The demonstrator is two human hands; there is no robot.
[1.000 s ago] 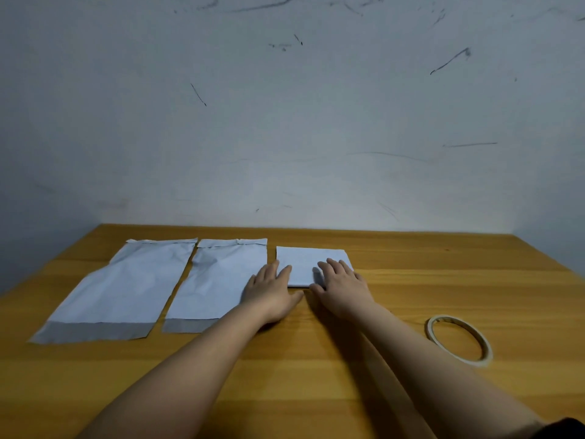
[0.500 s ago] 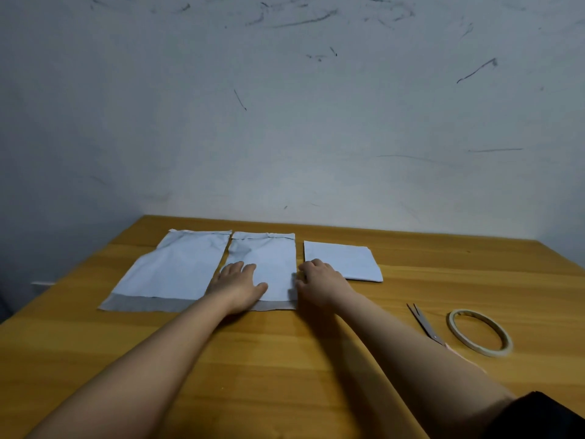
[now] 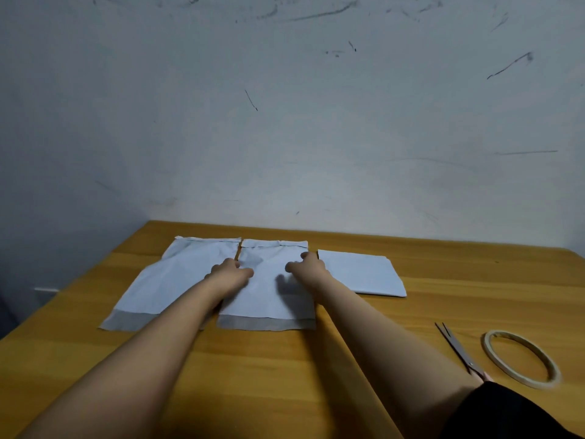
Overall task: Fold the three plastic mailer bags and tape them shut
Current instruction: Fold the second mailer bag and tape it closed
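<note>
Under both arms, the wooden worktop (image 3: 316,375) fills the low half of the view. Three mailer bags lie in a row on it. At 9 o'clock is the left bag (image 3: 177,280), flat. The middle bag (image 3: 269,299) lies flat too, long way running from 6 to 12 o'clock. At 3 o'clock sits the folded bag (image 3: 361,274). The left hand (image 3: 231,272) rests on the middle bag's left edge, the right hand (image 3: 308,266) on its right edge. Both seem to press flat, but I cannot tell if the fingers pinch. I think the near end gets folded away next. Scissors (image 3: 459,350) and a tape roll (image 3: 522,359) wait nearer the right hand.
</note>
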